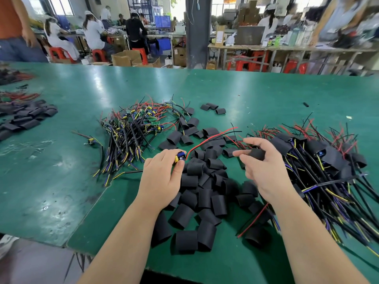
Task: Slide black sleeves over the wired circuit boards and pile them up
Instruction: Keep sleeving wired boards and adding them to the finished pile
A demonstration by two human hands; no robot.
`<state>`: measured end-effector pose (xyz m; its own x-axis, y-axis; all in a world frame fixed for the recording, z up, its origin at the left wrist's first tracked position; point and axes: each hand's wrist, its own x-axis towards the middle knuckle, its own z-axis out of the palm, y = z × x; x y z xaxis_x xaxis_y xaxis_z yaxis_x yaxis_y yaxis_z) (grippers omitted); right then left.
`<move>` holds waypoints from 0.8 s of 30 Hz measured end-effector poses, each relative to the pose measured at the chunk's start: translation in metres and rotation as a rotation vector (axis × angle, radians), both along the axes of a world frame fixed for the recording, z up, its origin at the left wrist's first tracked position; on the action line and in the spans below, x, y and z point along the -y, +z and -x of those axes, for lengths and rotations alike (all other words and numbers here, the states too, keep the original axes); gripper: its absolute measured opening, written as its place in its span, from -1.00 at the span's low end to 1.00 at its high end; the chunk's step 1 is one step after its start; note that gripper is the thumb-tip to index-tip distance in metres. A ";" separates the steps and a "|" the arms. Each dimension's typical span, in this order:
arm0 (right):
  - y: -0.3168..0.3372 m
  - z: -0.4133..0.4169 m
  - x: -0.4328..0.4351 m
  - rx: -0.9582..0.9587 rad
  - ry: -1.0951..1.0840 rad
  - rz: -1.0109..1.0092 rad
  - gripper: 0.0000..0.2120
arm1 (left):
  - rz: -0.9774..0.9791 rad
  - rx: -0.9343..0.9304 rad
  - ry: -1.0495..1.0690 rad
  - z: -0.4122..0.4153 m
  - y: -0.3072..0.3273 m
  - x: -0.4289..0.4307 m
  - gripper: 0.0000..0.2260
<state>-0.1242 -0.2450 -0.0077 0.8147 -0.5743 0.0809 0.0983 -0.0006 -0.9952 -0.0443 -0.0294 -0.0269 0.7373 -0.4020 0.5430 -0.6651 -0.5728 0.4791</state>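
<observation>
Setting: a green tabletop (61, 160) is seen in a busy workshop, with other workers seated at benches behind
Left hand (162, 177): curled, with a wired circuit board (179, 158) pinched between thumb and fingertips; its red wire (213, 138) and a black one are trailed up and to the right
Right hand (264, 171): one black sleeve (257, 154) is held in loosely curled fingers, apart from the board
Loose sleeves (205, 197): heaped between and below the two hands
Bare boards (139, 124): tangled in a heap beyond the left hand
Sleeved pile (328, 158): finished pieces are stacked to the right, wires fanned outward
Step in hand: board and sleeve are judged to be picked up but not yet joined
Next move: the sleeve mouth would need to be lined up with the wire ends, threaded over them and drawn onto the board
</observation>
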 end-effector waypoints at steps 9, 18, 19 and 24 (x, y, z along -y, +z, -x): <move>0.017 0.000 -0.007 0.267 0.117 -0.684 -0.82 | -0.008 -0.005 -0.018 0.000 -0.001 0.000 -0.71; 0.019 0.008 -0.006 0.403 0.253 -0.501 -0.84 | -0.020 -0.003 -0.035 0.002 0.000 0.000 -0.72; 0.018 0.007 -0.007 0.413 0.257 -0.498 -0.87 | -0.018 -0.005 -0.036 0.002 0.000 0.000 -0.72; 0.016 0.006 -0.013 0.455 0.304 -0.518 -0.86 | -0.036 -0.008 -0.038 0.002 -0.001 0.001 -0.72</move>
